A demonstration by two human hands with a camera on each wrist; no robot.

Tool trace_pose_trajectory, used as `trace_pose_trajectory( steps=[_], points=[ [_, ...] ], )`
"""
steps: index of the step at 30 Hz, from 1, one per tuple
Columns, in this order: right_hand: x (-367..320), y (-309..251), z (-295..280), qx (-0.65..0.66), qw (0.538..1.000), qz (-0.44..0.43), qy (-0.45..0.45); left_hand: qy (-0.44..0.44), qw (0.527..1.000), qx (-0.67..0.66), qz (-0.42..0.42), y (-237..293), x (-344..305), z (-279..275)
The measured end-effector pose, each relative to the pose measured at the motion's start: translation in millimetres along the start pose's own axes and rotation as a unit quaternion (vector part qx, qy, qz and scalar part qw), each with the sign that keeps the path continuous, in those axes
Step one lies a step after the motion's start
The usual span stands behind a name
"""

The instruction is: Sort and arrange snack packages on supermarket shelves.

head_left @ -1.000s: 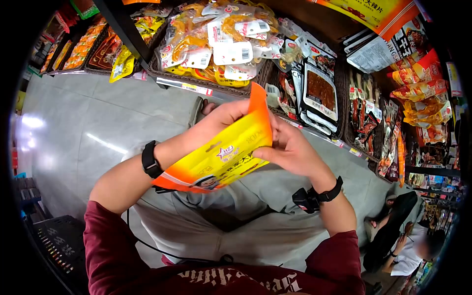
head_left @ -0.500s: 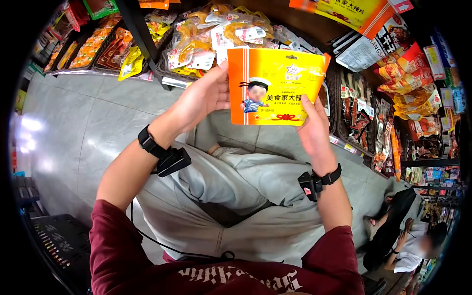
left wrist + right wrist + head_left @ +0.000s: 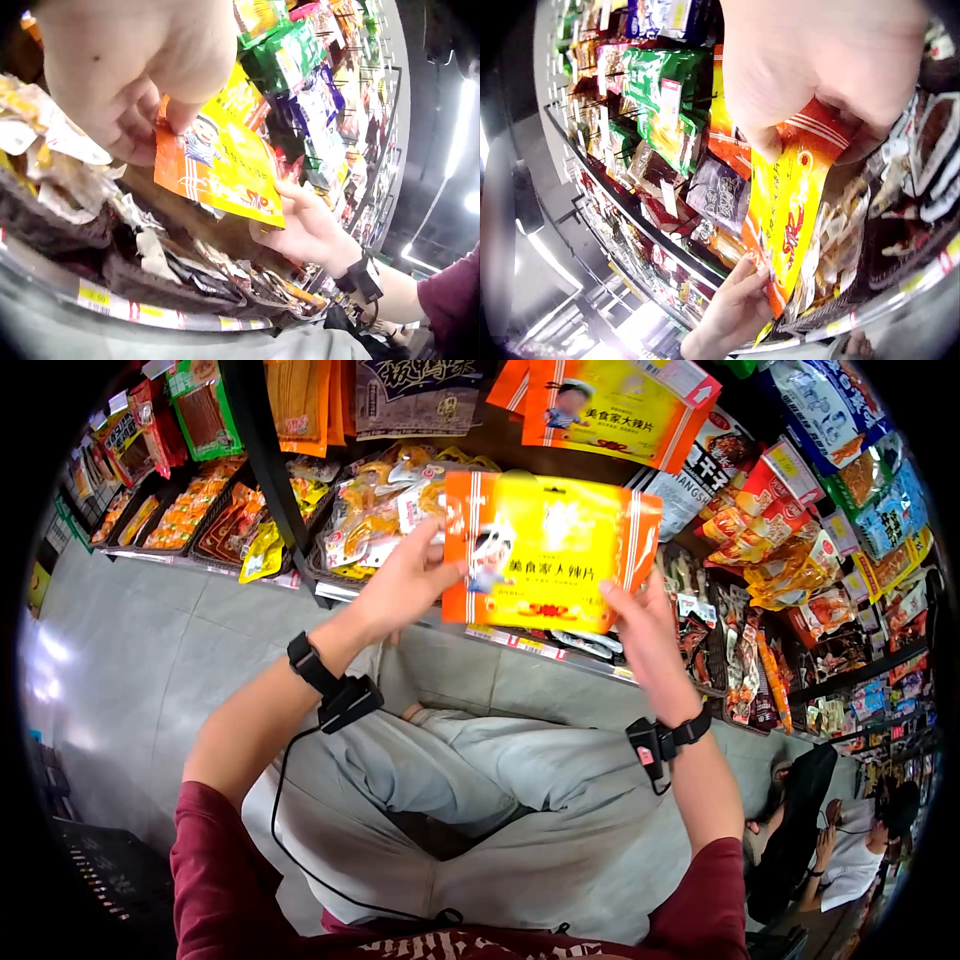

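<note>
A flat yellow-and-orange snack bag (image 3: 545, 545), printed with a sailor-capped cartoon figure and Chinese characters, is held up in front of the shelf with its printed face toward me. My left hand (image 3: 405, 585) pinches its left orange edge, thumb in front and the other fingers partly hidden behind. On the opposite side, my right hand (image 3: 655, 635) grips the lower right edge with the thumb on the front. The left wrist view shows the bag (image 3: 225, 165) slightly bowed between both hands. In the right wrist view the right hand (image 3: 825, 67) covers one end of it.
Matching yellow-and-orange bags (image 3: 620, 410) hang above the held one. Baskets of packaged snacks (image 3: 375, 510) line the low shelf ahead, its front edge carrying price tags (image 3: 530, 647). A black post (image 3: 275, 460) stands at left. Another person (image 3: 840, 840) is at lower right; a black crate (image 3: 110, 880) is at lower left.
The bag was tilted and low, then turned face-on and raised. The left hand has moved from loosely beside the left edge to pinching it. The head view now shows more of the upper shelf.
</note>
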State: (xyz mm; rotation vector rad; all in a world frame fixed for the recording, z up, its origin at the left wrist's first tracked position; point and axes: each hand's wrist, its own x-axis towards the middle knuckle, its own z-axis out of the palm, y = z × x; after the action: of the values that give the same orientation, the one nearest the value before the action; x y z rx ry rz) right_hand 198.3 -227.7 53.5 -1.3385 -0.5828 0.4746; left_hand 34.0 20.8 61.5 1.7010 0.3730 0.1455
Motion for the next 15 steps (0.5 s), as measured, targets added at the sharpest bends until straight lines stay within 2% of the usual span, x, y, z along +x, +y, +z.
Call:
trace_pose_trajectory(
  steps=[1, 2, 4, 5, 6, 7, 8, 11, 13, 15],
  points=[
    [9.5, -7.9, -11.7, -0.02, 1.0, -0.011, 0.001, -0.008, 0.989, -0.074, 0.125, -6.4, 19.3, 0.3],
    [19.4, -14.7, -20.6, -0.039, 0.999, -0.022, 0.003, 0.03, 0.985, -0.056, 0.162, -12.0, 32.6, -1.1],
    [33.8, -39.8, -16.5, -0.178, 0.972, -0.124, 0.094, 0.053, 0.983, 0.008, 0.178, 36.0, 32.1, -0.2],
    [51.2, -43.3, -25.5, -0.286, 0.927, -0.197, 0.142, 0.041, 0.975, 0.003, 0.22, 39.5, 50.7, -3.3],
    [70.6, -47.9, -37.0, -0.389, 0.862, -0.265, 0.188, 0.029, 0.965, -0.002, 0.261, 42.9, 68.9, -6.2],
    [82.8, -62.7, -37.9, -0.48, 0.777, -0.364, 0.183, 0.033, 0.963, 0.0, 0.268, 60.2, 70.1, -3.8],
    [95.8, -88.5, -28.4, -0.579, 0.669, -0.439, 0.157, 0.032, 0.953, -0.022, 0.302, 76.0, 87.5, -1.8],
    [116.8, -91.3, -21.2, -0.578, 0.653, -0.467, 0.145, 0.059, 0.947, 0.041, 0.313, 86.3, 108.4, -4.2],
    [126.8, -93.6, -7.3, -0.615, 0.607, -0.482, 0.146, 0.141, 0.929, 0.099, 0.329, 92.2, 123.2, 0.6],
    [137.6, -91.7, 5.6, -0.621, 0.595, -0.489, 0.149, 0.148, 0.925, 0.086, 0.34, 93.5, 134.1, 1.8]
  ],
)
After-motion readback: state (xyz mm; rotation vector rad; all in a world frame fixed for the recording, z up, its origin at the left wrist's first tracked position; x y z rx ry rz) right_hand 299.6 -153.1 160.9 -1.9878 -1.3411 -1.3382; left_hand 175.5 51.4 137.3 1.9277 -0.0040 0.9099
